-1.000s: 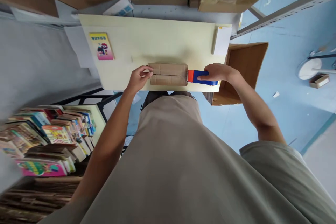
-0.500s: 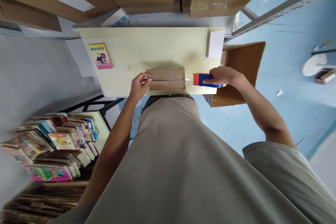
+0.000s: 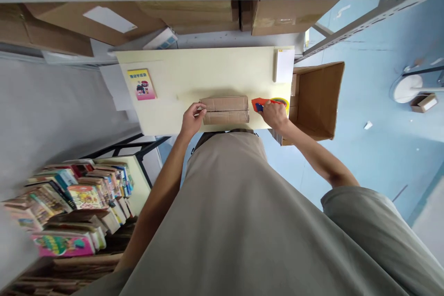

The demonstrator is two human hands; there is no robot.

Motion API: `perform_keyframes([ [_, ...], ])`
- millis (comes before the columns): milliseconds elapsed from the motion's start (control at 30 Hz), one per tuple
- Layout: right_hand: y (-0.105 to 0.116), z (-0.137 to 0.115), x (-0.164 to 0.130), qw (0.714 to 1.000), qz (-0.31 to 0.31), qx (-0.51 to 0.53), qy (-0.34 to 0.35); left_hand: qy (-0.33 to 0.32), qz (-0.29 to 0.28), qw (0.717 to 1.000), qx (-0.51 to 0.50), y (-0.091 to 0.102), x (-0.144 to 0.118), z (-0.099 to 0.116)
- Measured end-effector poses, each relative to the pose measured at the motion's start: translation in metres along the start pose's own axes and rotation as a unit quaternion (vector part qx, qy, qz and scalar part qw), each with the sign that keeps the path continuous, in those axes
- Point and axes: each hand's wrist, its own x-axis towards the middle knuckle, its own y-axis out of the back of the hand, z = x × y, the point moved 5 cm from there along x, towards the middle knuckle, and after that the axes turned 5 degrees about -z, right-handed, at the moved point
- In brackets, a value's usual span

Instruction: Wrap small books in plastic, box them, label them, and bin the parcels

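A pale yellow table (image 3: 208,69) carries a pink-and-yellow picture book (image 3: 141,84), lying flat well to the left of the grip, at the far left corner. A white pad (image 3: 283,64) lies at the far right corner, just beyond the grip. An open cardboard carton (image 3: 317,99) stands on the blue floor (image 3: 374,148), immediately right of the table edge. Large cardboard boxes (image 3: 194,16) sit on the shelf behind the table. A stack of colourful books (image 3: 74,203) is located low on the left, well apart.
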Motion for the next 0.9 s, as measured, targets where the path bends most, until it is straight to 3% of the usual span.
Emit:
perform_keyframes([
  [100,0.004,0.010,-0.016,0.995,0.036,0.019,-0.096,-0.006,-0.003,1.000,-0.001,-0.002,-0.002,0.000],
  [233,0.025,0.013,-0.053,0.975,0.115,0.161,-0.101,-0.031,0.028,0.999,0.007,0.006,-0.009,0.019],
  [333,0.040,-0.005,-0.072,0.924,0.105,0.367,-0.006,-0.110,0.093,0.989,0.023,0.025,-0.021,0.069],
  [433,0.075,-0.046,-0.083,0.850,0.101,0.498,0.138,-0.250,0.104,0.962,0.023,0.045,-0.040,0.150],
  [500,0.113,-0.083,-0.089,0.846,0.132,0.467,0.221,-0.312,0.131,0.941,0.030,0.063,-0.052,0.204],
  [567,0.156,-0.125,-0.091,0.871,0.183,0.370,0.266,-0.349,0.172,0.921,0.029,0.085,-0.059,0.250],
  [667,0.223,-0.188,-0.082,0.897,0.285,0.202,0.269,-0.366,0.237,0.899,0.030,0.122,-0.050,0.292],
  [800,0.294,-0.259,-0.043,0.880,0.391,0.024,0.270,-0.355,0.273,0.893,0.037,0.162,-0.002,0.300],
  [900,0.320,-0.288,-0.007,0.879,0.404,-0.042,0.249,-0.368,0.239,0.898,0.027,0.172,0.038,0.288],
])
